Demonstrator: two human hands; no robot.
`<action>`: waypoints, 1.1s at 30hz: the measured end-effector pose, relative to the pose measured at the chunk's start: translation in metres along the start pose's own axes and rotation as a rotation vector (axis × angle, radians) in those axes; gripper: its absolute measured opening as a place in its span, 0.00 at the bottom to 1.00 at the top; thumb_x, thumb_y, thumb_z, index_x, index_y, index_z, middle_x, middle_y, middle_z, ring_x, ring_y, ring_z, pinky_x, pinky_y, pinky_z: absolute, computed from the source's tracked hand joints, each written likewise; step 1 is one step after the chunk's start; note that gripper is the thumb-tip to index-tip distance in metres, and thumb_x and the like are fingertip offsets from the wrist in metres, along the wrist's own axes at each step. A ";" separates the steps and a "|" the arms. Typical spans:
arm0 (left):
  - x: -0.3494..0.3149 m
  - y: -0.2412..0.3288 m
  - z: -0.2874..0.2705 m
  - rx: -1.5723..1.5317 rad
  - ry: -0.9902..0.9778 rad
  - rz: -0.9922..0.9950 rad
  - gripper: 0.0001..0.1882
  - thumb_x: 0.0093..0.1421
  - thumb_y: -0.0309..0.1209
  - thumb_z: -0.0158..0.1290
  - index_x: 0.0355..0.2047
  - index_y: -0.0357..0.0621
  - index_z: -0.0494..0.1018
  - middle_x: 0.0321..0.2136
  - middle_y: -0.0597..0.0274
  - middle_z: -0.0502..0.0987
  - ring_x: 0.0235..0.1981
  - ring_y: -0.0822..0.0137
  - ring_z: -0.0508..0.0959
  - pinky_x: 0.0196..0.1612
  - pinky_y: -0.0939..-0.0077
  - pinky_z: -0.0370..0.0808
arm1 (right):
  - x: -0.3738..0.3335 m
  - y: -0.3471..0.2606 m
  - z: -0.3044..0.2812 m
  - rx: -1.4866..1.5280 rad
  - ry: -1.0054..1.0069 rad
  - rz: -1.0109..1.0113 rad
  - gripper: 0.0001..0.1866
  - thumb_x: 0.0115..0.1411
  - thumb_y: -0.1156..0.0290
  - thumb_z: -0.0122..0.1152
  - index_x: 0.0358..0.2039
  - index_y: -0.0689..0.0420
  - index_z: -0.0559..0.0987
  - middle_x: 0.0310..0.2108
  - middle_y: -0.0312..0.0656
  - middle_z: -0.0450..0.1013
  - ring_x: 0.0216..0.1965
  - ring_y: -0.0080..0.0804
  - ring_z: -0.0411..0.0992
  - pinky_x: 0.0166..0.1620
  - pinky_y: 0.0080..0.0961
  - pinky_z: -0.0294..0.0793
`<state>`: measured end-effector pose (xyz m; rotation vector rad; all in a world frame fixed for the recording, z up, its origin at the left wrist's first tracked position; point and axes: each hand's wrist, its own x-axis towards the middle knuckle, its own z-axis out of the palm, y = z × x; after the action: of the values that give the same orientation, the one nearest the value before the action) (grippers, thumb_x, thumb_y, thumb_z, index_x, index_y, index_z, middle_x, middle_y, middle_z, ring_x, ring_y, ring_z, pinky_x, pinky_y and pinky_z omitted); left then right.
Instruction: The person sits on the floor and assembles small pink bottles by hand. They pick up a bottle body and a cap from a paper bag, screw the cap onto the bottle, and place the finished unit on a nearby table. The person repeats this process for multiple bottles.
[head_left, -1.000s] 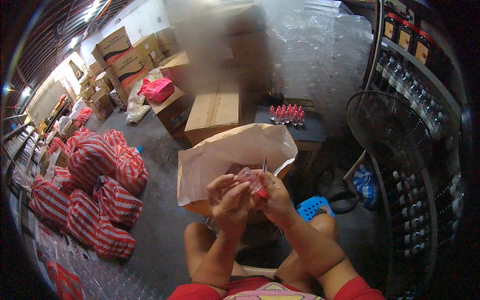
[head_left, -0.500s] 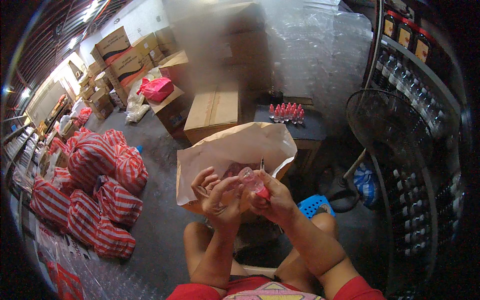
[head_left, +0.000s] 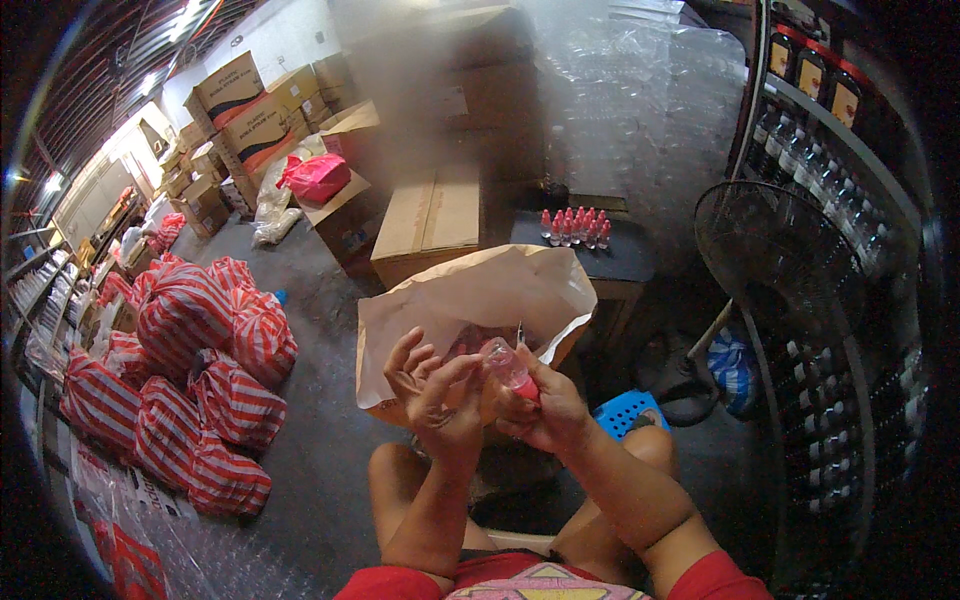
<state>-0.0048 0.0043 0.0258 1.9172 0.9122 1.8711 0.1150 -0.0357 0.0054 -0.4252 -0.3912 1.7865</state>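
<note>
A small clear plastic bottle (head_left: 502, 360) with a red cap (head_left: 526, 388) is tilted in my right hand (head_left: 550, 405), cap end toward the palm. A slim tool with a pointed silvery tip (head_left: 520, 332) sticks up from the same hand; its lower part is hidden. My left hand (head_left: 440, 400) is beside the bottle's base, thumb and forefinger brought together, the other fingers raised and apart. Whatever is in that pinch is too small to make out. Below both hands stands a large open brown paper sack (head_left: 400, 335), with reddish items (head_left: 470, 340) partly visible inside.
Several red-capped small bottles (head_left: 575, 228) stand on a dark low table (head_left: 625, 262) beyond the sack. A closed carton (head_left: 430, 220) is behind it. Red-striped bags (head_left: 190, 330) pile up at left. At right are a fan (head_left: 780, 240), a blue perforated item (head_left: 625, 408) and bottle shelves (head_left: 840, 190).
My hands stay around the bottle, with only slight finger movement. The whole view has shifted a little.
</note>
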 end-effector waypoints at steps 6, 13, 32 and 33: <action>-0.002 -0.003 0.001 0.015 0.004 -0.022 0.12 0.40 0.20 0.63 0.27 0.49 0.79 0.50 0.54 0.63 0.45 0.58 0.68 0.42 0.69 0.69 | -0.002 -0.001 0.005 0.044 0.018 0.060 0.23 0.64 0.44 0.35 0.37 0.49 0.71 0.11 0.25 0.52 0.12 0.17 0.49 0.17 0.16 0.49; -0.004 -0.005 0.004 0.022 0.022 -0.021 0.12 0.39 0.21 0.64 0.27 0.48 0.79 0.49 0.54 0.63 0.44 0.58 0.68 0.42 0.69 0.69 | -0.002 -0.002 0.007 0.069 0.015 0.047 0.23 0.64 0.45 0.35 0.38 0.50 0.71 0.11 0.25 0.52 0.12 0.16 0.50 0.16 0.16 0.50; 0.001 -0.004 0.002 0.029 0.008 0.028 0.12 0.38 0.22 0.63 0.26 0.49 0.79 0.49 0.55 0.64 0.44 0.60 0.68 0.42 0.71 0.69 | -0.003 -0.002 0.007 0.065 -0.028 0.076 0.23 0.64 0.44 0.35 0.37 0.50 0.71 0.11 0.25 0.53 0.12 0.16 0.51 0.16 0.15 0.51; 0.004 -0.005 0.001 -0.022 -0.027 0.014 0.11 0.38 0.24 0.64 0.25 0.48 0.79 0.49 0.54 0.64 0.45 0.60 0.68 0.42 0.70 0.69 | -0.004 -0.003 0.007 0.058 -0.038 0.077 0.23 0.64 0.44 0.36 0.37 0.49 0.71 0.11 0.25 0.53 0.13 0.15 0.52 0.16 0.15 0.52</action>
<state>-0.0056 0.0109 0.0256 1.9364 0.8678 1.8507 0.1148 -0.0391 0.0128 -0.3696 -0.3527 1.8784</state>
